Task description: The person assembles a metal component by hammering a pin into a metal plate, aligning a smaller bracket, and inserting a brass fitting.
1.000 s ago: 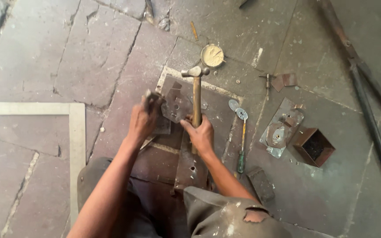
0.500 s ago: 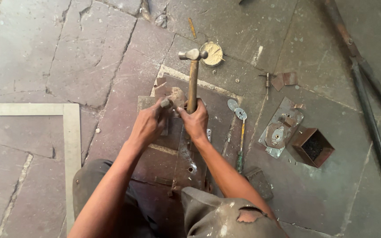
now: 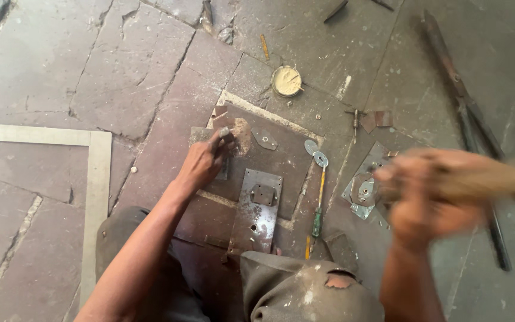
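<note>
My left hand point(image 3: 204, 162) pinches a small metal piece point(image 3: 224, 132) upright against a rusty steel plate point(image 3: 281, 156) on the stone floor. My right hand point(image 3: 427, 194) is raised close to the camera at the right, blurred by motion, gripped around a wooden hammer handle point(image 3: 502, 179) that runs off to the right; the hammer head is out of sight. A small oval metal tab point(image 3: 264, 139) lies on the plate just right of my left hand. A narrow rusty plate with a raised block point(image 3: 258, 209) lies in front of my knees.
A green-handled screwdriver point(image 3: 318, 197) lies right of the plates. A round tin of yellowish paste point(image 3: 286, 80) sits beyond them. Scrap metal brackets point(image 3: 362, 188) lie to the right, long dark bars point(image 3: 466, 113) farther right, and a flat steel frame point(image 3: 93, 179) at the left.
My right hand has swung the hammer away from above the plate, up and to the right toward the camera. My left hand stays on the small piece.
</note>
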